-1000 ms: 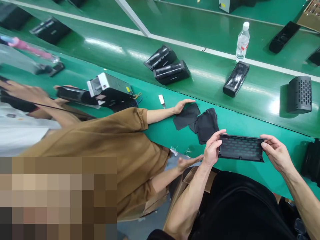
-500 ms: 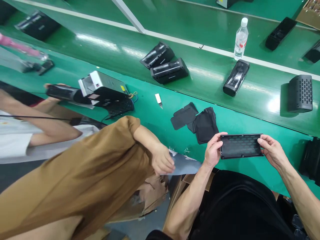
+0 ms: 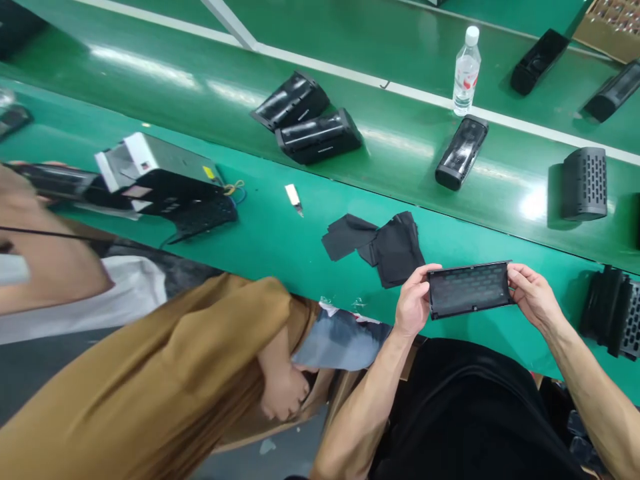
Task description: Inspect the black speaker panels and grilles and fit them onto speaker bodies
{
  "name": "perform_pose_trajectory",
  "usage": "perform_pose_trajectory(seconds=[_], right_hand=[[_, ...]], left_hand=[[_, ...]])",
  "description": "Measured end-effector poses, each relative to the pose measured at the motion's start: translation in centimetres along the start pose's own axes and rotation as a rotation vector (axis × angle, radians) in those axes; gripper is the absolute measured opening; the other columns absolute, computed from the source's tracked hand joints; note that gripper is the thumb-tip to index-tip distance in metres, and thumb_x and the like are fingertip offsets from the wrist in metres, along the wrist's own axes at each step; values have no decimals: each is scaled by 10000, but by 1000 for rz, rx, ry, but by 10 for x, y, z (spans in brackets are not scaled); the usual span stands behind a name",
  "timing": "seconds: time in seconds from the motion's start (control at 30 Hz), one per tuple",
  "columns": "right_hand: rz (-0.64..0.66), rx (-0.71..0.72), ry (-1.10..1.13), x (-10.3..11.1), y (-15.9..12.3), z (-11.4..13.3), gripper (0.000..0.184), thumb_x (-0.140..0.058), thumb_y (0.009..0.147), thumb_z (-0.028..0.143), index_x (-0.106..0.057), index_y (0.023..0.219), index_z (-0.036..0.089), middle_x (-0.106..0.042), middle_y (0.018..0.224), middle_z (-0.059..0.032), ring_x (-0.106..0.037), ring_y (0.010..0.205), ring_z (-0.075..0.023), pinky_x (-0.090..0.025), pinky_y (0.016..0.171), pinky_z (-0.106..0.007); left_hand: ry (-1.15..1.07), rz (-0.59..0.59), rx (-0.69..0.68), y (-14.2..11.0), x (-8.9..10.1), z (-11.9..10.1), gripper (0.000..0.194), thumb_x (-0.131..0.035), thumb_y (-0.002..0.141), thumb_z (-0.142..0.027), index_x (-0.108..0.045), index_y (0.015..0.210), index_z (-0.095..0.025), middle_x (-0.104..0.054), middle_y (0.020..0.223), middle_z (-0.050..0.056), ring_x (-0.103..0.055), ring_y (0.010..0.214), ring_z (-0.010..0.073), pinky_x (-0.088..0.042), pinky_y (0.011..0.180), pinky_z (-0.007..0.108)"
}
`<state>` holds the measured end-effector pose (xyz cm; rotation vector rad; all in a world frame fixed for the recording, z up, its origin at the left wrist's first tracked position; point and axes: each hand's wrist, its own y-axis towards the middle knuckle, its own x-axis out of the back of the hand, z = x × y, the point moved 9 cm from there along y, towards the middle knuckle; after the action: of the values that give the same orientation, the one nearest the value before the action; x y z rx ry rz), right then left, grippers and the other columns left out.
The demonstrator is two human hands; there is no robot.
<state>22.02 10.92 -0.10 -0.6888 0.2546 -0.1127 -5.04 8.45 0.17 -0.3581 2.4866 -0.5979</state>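
My left hand [image 3: 414, 300] and my right hand [image 3: 533, 295] hold a flat black slotted panel [image 3: 469, 290] by its short ends, just above the green bench. Its rows of slots show faintly through a glossy surface. Beyond it lie overlapping pieces of black fabric or foam sheet [image 3: 395, 250], not touching my hands. A small white-handled blade [image 3: 293, 198] lies further left on the bench.
A co-worker in a brown shirt [image 3: 150, 380] stands at the left, with one hand [image 3: 283, 393] below the bench edge. Another person's hand [image 3: 20, 180] holds a black speaker. A metal device [image 3: 155, 167], keyboard [image 3: 203, 217], water bottle [image 3: 466, 72] and several black speakers stand nearby.
The view has shifted, so the bench items sit further left. The co-worker's arm has dropped below the bench edge. My hands have turned the panel flatter towards me.
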Motion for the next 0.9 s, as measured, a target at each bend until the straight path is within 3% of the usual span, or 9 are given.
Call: perform_pose_trajectory(seconds=[0.2,0.4,0.5,0.6,0.7,0.8,0.9], right_hand=[[-8,-29,9,-3,-1,0,447,-1008,639,532,-792,886,227,-645,662,24,-581,587,-140,-529,582,-285],[-19,-71,-73,-5,-2,-2,526,-1038,558,536,-773,885,221,-783,782,-28,-670,627,-174,-557,612,-307],[-21,-85,-141,-2,1,-3,571,-1046,500,561,-762,843,203,-782,734,-39,-650,570,-167,-527,569,-294],[25,-111,-184,-3,4,-5,567,-1046,487,558,-773,811,181,-773,694,-44,-633,542,-156,-497,553,-277],[76,-149,-265,-6,7,-12,573,-1037,471,568,-796,792,160,-776,693,-57,-635,547,-154,-494,572,-276],[73,-147,-330,-4,13,-18,569,-1014,473,589,-795,762,150,-764,667,-61,-617,537,-152,-471,560,-273],[20,-92,-366,8,25,-15,538,-968,505,617,-740,695,168,-711,605,-33,-560,504,-139,-426,527,-268]], left_hand=[[-17,18,38,-1,-1,3,431,-738,718,-433,-756,1055,-165,-722,867,43,-638,715,191,-506,666,291],[-114,37,153,-3,-3,11,468,-713,835,-590,-737,1051,-175,-709,825,41,-644,699,201,-509,671,305],[-196,108,348,-2,-7,31,566,-657,877,-736,-714,885,-173,-690,756,42,-628,650,192,-501,647,297],[-219,233,678,-8,-22,64,649,-561,951,-767,-704,814,-149,-702,721,67,-636,617,182,-501,642,284],[-244,442,973,-26,-46,88,711,-458,999,-762,-739,1126,-121,-790,923,145,-736,723,269,-556,704,365],[-327,667,1122,-47,-68,92,824,-407,997,-772,-617,1421,-98,-790,1114,228,-778,891,395,-588,758,499],[-334,673,1169,-57,-62,97,839,-370,1019,-726,-631,1388,-19,-791,1059,273,-780,885,413,-598,746,512]])
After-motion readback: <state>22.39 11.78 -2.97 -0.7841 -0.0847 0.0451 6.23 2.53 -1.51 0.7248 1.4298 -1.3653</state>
